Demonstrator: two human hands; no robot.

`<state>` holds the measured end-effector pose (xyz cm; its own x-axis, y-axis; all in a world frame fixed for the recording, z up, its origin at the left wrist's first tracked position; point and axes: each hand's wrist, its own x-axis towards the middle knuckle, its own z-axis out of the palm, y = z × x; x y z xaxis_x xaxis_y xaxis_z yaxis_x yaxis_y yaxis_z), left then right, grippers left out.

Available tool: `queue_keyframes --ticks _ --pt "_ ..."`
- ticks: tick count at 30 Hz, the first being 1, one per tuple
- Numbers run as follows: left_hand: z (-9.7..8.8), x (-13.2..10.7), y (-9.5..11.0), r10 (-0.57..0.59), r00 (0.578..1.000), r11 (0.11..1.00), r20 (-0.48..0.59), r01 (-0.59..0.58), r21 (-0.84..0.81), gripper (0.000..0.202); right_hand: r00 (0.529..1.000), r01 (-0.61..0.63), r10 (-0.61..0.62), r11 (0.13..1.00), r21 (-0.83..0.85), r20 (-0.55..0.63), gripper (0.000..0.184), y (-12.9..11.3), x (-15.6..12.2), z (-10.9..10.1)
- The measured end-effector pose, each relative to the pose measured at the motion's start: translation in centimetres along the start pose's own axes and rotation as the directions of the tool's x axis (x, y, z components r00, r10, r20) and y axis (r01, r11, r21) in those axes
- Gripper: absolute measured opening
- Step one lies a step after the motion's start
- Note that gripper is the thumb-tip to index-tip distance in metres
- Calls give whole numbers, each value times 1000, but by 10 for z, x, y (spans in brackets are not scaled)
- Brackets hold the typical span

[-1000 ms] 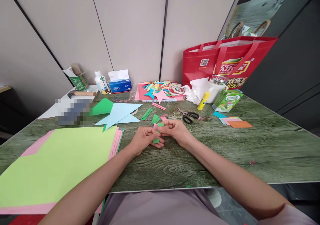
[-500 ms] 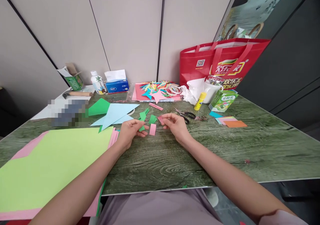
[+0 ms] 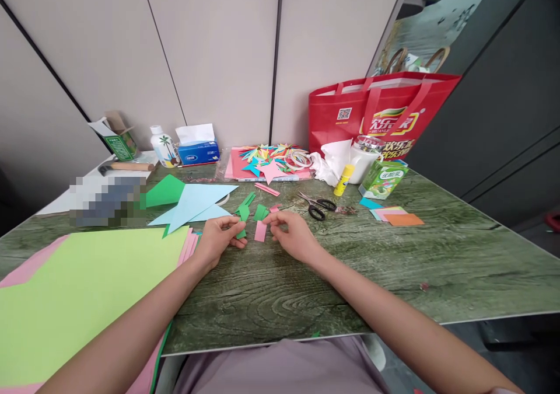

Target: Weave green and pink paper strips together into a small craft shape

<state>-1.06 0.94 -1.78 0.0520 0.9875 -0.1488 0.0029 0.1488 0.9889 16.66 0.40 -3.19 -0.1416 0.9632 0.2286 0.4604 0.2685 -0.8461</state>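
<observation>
My left hand (image 3: 217,240) is closed in a pinch on a small green paper piece (image 3: 241,234) just above the green wood-grain table (image 3: 394,265). My right hand (image 3: 292,234) is beside it, thumb and forefinger pinched together on what looks like a small pink paper scrap (image 3: 275,209). Between the two hands a pink paper strip (image 3: 260,231) lies flat on the table. More green scraps (image 3: 261,212) lie just beyond it.
A stack of large sheets, lime on top (image 3: 87,289), fills the near left. Blue paper (image 3: 192,202) lies beyond it. Scissors (image 3: 317,207), a glue stick (image 3: 342,180), a green carton (image 3: 382,179) and coloured squares (image 3: 398,216) sit at right. A red bag (image 3: 380,114), paper stars (image 3: 271,160) and a tissue box (image 3: 198,149) stand behind.
The hands moved apart and farther out on the table. The pink strip that was held between them now lies on the table; the left keeps the green piece.
</observation>
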Motion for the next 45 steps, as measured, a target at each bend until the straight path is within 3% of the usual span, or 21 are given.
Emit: queue_keyframes --ticks 4,8,15,23,29,34,41,45 --pt "3 0 0 -2 1000 1000 0 2 19 31 995 40 -27 989 -140 97 32 -7 -1 2" --pt "4 2 -3 -1 999 999 37 -1 42 29 990 15 8 986 -166 140 29 -10 2 3" --pt "3 3 -5 25 998 998 54 -28 61 27 997 -70 71 997 -32 44 28 6 8 4" --pt "7 2 -7 58 996 991 71 -66 120 27 994 -90 74 971 220 79 29 15 9 6" --pt "11 -3 -2 48 982 995 181 -63 78 28 998 -66 65 945 321 15 28 17 4 17" --pt "9 -2 -1 29 996 999 85 -32 32 27 989 -116 142 894 433 -29 24 13 4 17" --pt "12 -1 -8 59 997 998 39 -61 32 23 992 -123 127 939 322 7 22 12 2 14" --pt "13 -1 -14 92 995 995 30 -93 23 31 992 -124 130 942 313 2 22 12 -2 15"
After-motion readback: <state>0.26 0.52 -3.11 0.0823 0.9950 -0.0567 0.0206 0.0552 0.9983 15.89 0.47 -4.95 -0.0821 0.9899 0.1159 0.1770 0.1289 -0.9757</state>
